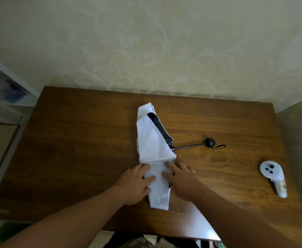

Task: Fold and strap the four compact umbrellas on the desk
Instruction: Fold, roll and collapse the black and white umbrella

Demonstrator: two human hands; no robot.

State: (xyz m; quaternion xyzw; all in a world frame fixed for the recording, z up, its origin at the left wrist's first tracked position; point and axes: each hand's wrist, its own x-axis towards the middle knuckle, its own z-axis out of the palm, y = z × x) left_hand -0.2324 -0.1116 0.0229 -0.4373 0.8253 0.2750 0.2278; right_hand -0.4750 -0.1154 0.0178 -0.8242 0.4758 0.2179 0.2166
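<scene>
One white compact umbrella [152,140] with a black lining lies collapsed on the brown wooden desk [75,149], its canopy stretched from far to near. Its thin metal shaft sticks out to the right and ends in a round black handle [209,142] with a short black wrist loop. My left hand [137,183] lies flat on the left side of the near canopy flap. My right hand [179,178] lies flat on its right side, fingers straight and pressing the white fabric down. No other umbrella is in view.
A white handheld controller [272,176] with dark buttons lies near the desk's right edge. A patterned cream wall stands behind the desk. White shelving [8,93] is at the far left. Bare wood lies left of the umbrella.
</scene>
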